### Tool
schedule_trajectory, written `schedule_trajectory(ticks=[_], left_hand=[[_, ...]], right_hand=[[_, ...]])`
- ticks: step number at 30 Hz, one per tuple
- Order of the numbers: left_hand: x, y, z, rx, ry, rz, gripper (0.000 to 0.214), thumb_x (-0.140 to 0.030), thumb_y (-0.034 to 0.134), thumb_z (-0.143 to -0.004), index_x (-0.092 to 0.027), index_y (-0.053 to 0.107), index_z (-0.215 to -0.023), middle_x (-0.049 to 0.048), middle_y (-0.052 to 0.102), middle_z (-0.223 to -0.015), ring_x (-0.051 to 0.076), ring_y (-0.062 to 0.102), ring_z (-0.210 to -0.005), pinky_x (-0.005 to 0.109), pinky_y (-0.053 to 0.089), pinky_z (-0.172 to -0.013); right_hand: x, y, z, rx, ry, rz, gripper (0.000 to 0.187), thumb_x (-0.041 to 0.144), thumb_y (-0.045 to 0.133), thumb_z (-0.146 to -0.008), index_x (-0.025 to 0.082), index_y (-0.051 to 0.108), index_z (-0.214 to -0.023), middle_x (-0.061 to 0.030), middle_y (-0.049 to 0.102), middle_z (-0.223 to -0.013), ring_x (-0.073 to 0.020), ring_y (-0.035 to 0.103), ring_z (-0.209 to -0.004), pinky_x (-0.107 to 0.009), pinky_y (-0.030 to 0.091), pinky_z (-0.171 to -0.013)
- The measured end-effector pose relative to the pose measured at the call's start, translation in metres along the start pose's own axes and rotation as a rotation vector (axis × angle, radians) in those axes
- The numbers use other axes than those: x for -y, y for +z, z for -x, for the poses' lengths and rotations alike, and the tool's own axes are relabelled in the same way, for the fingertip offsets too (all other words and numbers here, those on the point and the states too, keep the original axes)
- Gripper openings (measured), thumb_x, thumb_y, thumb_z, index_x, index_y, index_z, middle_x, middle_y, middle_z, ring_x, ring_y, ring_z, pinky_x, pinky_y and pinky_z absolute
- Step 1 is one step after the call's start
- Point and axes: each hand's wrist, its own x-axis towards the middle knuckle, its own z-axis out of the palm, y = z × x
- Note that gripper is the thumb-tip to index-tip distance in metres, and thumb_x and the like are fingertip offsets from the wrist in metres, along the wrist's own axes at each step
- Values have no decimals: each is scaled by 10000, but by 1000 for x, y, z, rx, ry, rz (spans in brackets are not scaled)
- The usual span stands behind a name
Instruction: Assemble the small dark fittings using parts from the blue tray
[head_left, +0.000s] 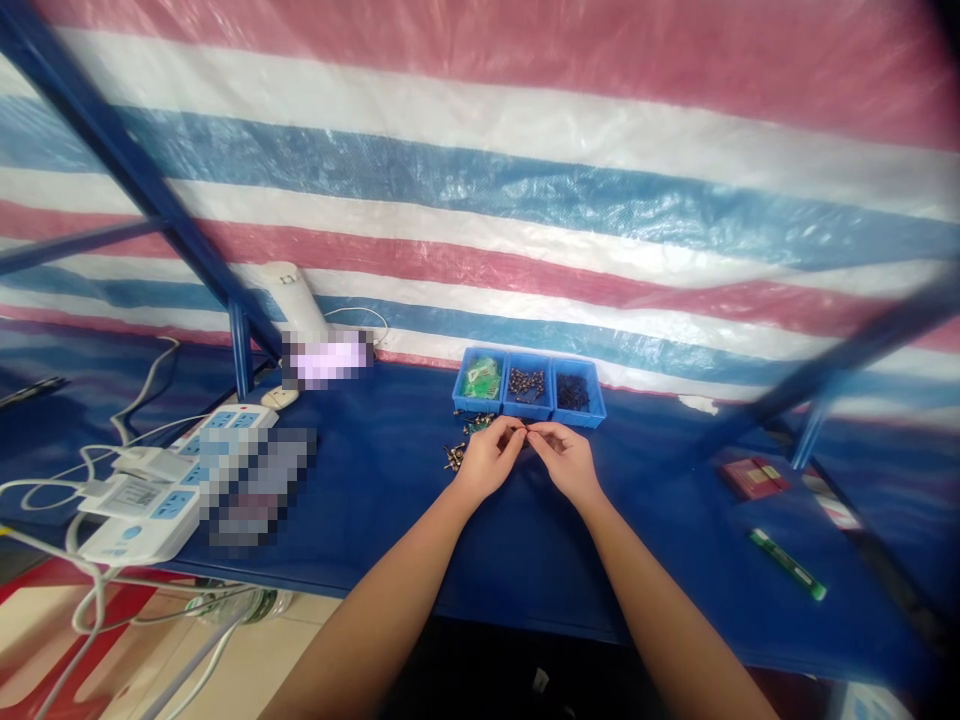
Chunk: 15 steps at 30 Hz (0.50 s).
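Note:
My left hand (487, 458) and my right hand (564, 458) meet fingertip to fingertip just in front of three joined blue bins. Both are closed in a pinch around something small and dark that I cannot make out. The left bin (457, 400) holds green and clear plastic pieces (482, 378). Small dark and brass-coloured metal parts (527, 385) fill the middle bin (527, 410). Black small pieces (572, 392) lie in the right bin (600, 408). Beside my left hand is a loose pile of brass-coloured metal parts (454, 457).
A white power strip (157, 530) with plugs and cables lies on the left of the blue table (360, 500). On the right are a red box (754, 478) and a green tube-like pack (787, 563). Blue metal bars (135, 170) slant up before a striped plastic sheet (525, 110).

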Motion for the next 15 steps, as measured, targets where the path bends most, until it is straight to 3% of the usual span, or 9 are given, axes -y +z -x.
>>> schedule_trajectory(ticks=[9,15], left_hand=[[0,-3,-1,17,4,-51,297,-385,427,-958,-181,593,-820,-13,628,-725,103,570,-641,216,423,-624],[0,-2,0,11,-12,-29,226,-393,478,-934,-201,596,-940,-29,618,-707,103,565,-618,213,415,-593]], right_hand=[[3,0,2,0,-4,88,274,408,661,-807,187,727,-956,-74,737,-913,-203,667,-734,-338,546,-698],[5,-1,2,-16,-9,117,257,400,647,-816,190,726,-942,-72,738,-905,-207,667,-745,-332,540,-695]])
